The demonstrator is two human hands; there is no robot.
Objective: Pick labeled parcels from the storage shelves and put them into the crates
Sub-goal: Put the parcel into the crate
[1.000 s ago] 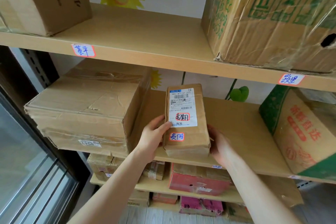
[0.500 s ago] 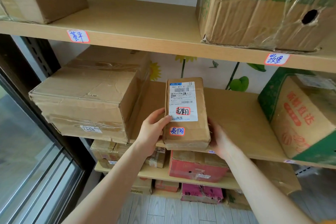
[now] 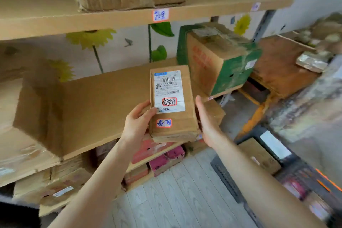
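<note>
1. Head view: we hold the small brown cardboard parcel (image 3: 172, 102), with its white shipping label facing us, upright between both hands, in front of the tan wooden middle shelf (image 3: 103, 98).
2. Left hand (image 3: 137, 124) grips its left edge, thumb on the front. Right hand (image 3: 207, 122) clasps the right edge, fingers hidden behind.
3. Green-and-brown carton (image 3: 222, 65) sits near on the right. Grey plank floor (image 3: 175, 200) is open below.

Your left hand (image 3: 137, 126) and right hand (image 3: 207, 122) are bare. Your left forearm (image 3: 96, 181) and right forearm (image 3: 249, 181) are bare too.
</note>
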